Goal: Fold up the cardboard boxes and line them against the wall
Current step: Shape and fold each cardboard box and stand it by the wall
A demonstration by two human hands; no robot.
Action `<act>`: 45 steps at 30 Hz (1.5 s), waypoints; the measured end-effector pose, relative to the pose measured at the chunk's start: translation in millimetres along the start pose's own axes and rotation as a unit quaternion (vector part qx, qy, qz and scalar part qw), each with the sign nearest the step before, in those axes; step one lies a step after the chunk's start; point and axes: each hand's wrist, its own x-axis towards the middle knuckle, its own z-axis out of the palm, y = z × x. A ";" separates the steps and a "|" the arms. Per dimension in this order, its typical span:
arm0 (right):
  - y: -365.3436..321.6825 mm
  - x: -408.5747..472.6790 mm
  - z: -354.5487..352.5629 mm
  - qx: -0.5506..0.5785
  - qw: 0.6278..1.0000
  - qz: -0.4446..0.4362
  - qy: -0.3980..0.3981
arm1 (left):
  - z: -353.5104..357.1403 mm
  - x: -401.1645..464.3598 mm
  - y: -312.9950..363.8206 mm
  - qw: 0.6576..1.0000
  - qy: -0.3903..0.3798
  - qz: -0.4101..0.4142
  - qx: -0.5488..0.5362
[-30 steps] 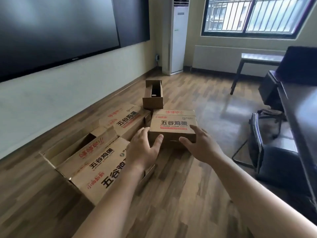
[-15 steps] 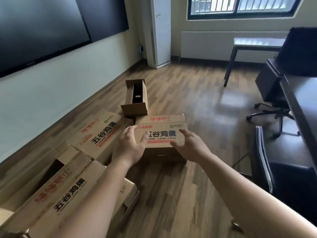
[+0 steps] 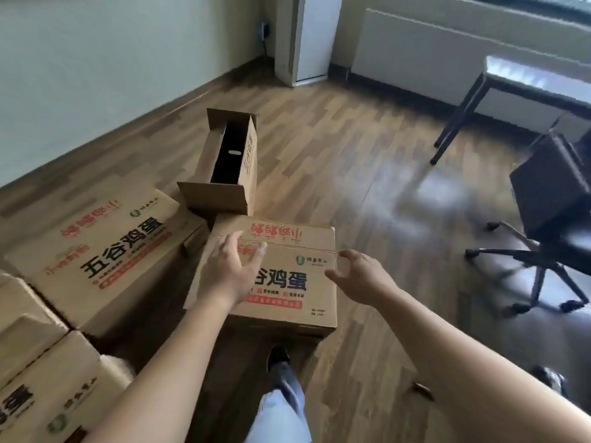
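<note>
Fingers (image 3: 256, 251) of our left hand (image 3: 227, 276) lie spread and flat on the closed egg box (image 3: 287, 282) on the floor (image 3: 367, 187), beside the wall-side boxes (image 3: 105, 260); our right hand (image 3: 361, 276) hovers wide at its right edge, gripping nothing.

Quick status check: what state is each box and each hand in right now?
Middle box: closed, flat on the floor.
Small box: open, dark inside, standing just behind the middle box.
Left box: closed, lying by the wall.
Near box: bottom left, partly out of view, state unclear.
Left hand: open, flat on the middle box.
Right hand: open, at that box's right edge, no grip yet.
</note>
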 end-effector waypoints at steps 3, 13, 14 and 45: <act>-3.7 93.8 -7.2 -0.020 0.999 0.000 -0.030 | 29.0 78.2 -0.8 0.999 0.008 -0.034 -0.020; -4.3 427.2 44.8 -0.095 0.983 -0.064 -0.143 | 175.7 348.1 -42.2 0.984 0.023 -0.172 -0.031; -4.2 450.6 52.4 -0.099 0.982 -0.073 -0.144 | 190.5 361.3 -48.7 0.984 0.021 -0.175 -0.028; 33.1 627.9 92.6 -0.233 0.842 -0.237 -0.425 | 346.7 474.6 -30.0 0.655 0.108 -0.627 -0.409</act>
